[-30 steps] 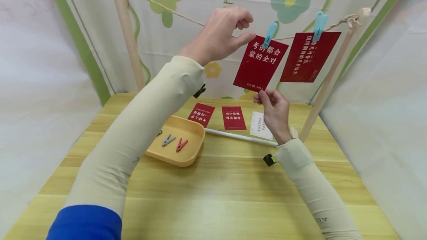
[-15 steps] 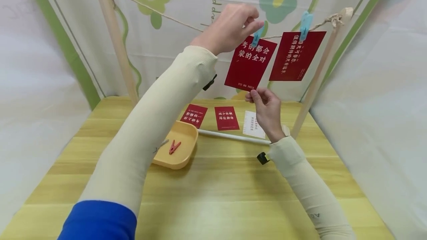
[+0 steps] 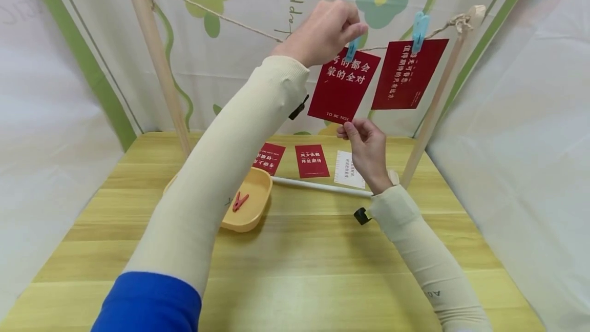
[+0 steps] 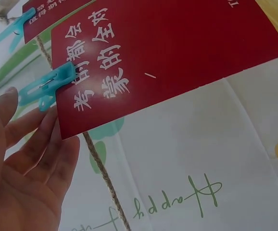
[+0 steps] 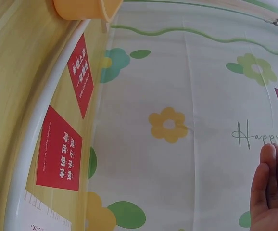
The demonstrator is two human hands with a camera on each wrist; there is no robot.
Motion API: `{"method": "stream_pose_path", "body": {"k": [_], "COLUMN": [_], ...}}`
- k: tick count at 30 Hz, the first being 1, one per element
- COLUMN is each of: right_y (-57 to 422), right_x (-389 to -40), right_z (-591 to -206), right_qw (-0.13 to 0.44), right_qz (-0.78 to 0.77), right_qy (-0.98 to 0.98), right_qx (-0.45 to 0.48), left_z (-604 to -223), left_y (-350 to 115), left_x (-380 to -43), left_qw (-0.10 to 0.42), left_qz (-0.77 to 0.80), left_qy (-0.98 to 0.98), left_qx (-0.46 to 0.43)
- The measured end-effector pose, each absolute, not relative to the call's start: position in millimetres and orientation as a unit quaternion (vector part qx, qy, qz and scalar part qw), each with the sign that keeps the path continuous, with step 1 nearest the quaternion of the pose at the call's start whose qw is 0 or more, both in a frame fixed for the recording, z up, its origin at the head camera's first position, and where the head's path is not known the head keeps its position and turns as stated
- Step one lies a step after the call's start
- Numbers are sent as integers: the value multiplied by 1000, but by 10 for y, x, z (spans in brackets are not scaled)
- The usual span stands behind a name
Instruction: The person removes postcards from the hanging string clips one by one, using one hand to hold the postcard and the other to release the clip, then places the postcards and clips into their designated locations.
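A red card with white lettering (image 3: 343, 88) hangs from the twine (image 3: 230, 20), held at its top by a light blue clothespin (image 4: 45, 86). My left hand (image 3: 329, 32) is at that clothespin, thumb and index finger on either side of its handle ends in the left wrist view. The other left fingers lie behind the card's corner. My right hand (image 3: 367, 147) pinches the card's bottom edge between thumb and fingers. Right of it, a second red card (image 3: 409, 76) hangs under another blue clothespin (image 3: 420, 32).
Two wooden posts (image 3: 156, 60) carry the twine, with a white bar (image 3: 318, 186) low between them. Behind the bar lie red cards (image 3: 312, 161) and a white card (image 3: 348, 169). A yellow tray (image 3: 258, 193), partly behind my left arm, holds a red clothespin (image 3: 240, 202).
My left hand has moved right from the card's upper left corner onto the blue clothespin. My right hand keeps its pinch on the bottom edge. The head view has shifted slightly.
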State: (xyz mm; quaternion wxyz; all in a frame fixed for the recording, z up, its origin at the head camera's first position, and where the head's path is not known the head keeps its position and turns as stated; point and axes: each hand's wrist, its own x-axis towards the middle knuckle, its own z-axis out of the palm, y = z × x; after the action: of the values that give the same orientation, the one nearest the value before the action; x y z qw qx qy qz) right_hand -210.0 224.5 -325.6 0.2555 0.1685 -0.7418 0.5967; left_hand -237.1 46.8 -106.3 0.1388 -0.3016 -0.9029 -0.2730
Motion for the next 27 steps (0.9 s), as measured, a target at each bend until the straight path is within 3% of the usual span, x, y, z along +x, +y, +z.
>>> {"method": "stream_pose_path", "body": {"k": [12, 27], "right_y": [2238, 2222], "right_x": [-2085, -2081], "right_z": [-3281, -3266], "right_qw": [253, 249], "right_qz": [596, 601], "right_qy": [-745, -743], "right_qx": [163, 160], "left_z": [-1036, -1111], "left_y": [587, 661], "left_x": [-2368, -2345], "left_qw": [98, 132], "left_qz": [-325, -337], "left_qy": [-907, -907], "left_qx": [-250, -216]}}
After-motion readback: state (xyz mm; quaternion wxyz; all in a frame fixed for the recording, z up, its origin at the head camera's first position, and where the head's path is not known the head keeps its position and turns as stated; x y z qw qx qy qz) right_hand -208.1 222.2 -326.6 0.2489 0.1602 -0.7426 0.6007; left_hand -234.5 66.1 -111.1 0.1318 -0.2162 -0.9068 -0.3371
